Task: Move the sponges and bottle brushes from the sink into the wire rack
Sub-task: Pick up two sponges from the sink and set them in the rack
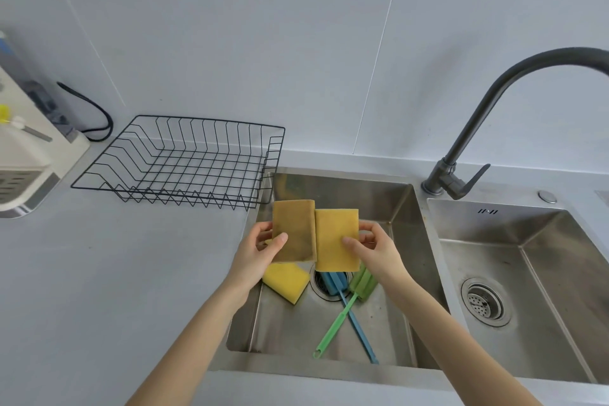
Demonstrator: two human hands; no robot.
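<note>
While both arms reach out over the left basin (389, 204), each hand pinches a flat sponge by its outer edge, thumb on the near face and fingers behind. The left hand (263, 245) grips a darker, stained brownish sponge (293, 230); the right hand (375, 245) grips a cleaner yellow sponge (336, 239). The two sponges are held upright side by side, their inner edges touching or slightly overlapping. Below the hands, a third, bright yellow sponge (287, 281) lies on the basin floor just left of the drain (321, 287). A blue bottle brush (354, 316) and a green bottle brush (339, 316) lie crossed there, heads by the drain. Up to the left, the black wire rack (178, 163) sits on the grey counter (99, 273), touching the sink's corner.
</note>
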